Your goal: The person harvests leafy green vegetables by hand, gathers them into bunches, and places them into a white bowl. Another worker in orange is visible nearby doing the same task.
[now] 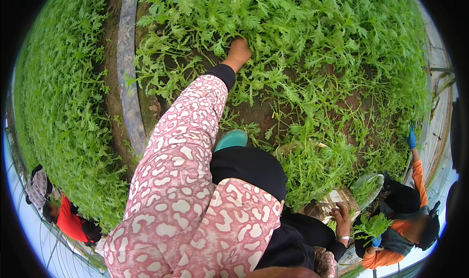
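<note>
My left hand [239, 52] reaches forward into the leafy green plants [278, 17], low among their stems. Leaves hide its fingertips, so whether it grips a stem cannot be seen. My right hand [341, 219] hangs at the lower right beside a taped cardboard box [350, 200]. Its fingers are slightly bent and apart, with nothing visible in them, and a bracelet [343, 237] circles the wrist. Loose-looking cut greens [311, 171] are heaped over the box and in front of it.
A teal boot [232, 138] stands on the soil at my knee. Left of me runs a long grey strip [128, 58] beside another planted bed [66, 94]. At right, a co-worker in blue gloves [412, 138] holds a bunch of greens [373, 226] near a basin [379, 184]. Two people [71, 219] are at far left.
</note>
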The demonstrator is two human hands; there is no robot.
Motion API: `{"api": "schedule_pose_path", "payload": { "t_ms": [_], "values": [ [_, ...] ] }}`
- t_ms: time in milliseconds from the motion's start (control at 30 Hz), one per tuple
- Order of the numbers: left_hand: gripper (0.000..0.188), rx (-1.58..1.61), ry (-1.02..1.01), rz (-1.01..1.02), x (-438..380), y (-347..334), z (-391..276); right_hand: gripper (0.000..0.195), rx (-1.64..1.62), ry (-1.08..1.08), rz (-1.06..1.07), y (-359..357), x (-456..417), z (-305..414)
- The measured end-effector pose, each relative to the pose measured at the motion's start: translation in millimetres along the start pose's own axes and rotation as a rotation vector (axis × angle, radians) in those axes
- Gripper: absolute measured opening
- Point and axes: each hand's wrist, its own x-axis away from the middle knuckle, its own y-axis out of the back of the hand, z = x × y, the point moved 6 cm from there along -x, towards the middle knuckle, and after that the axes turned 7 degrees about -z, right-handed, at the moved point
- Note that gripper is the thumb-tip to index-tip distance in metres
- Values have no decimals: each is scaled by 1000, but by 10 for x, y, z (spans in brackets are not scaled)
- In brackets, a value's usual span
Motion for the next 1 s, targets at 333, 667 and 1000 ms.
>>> {"api": "schedule_pose_path", "payload": {
  "t_ms": [333,667,1000],
  "values": [
    [28,159,-19,-221,-70,9,12,50,1,-1,4,5,-11,4],
    [20,-129,-181,-122,-173,-89,-85,49,-23,-23,12,-4,-5,8],
    [24,-366,-152,48,-432,-315,50,46,-33,-44,7,-15,-6,30]
  ]
}}
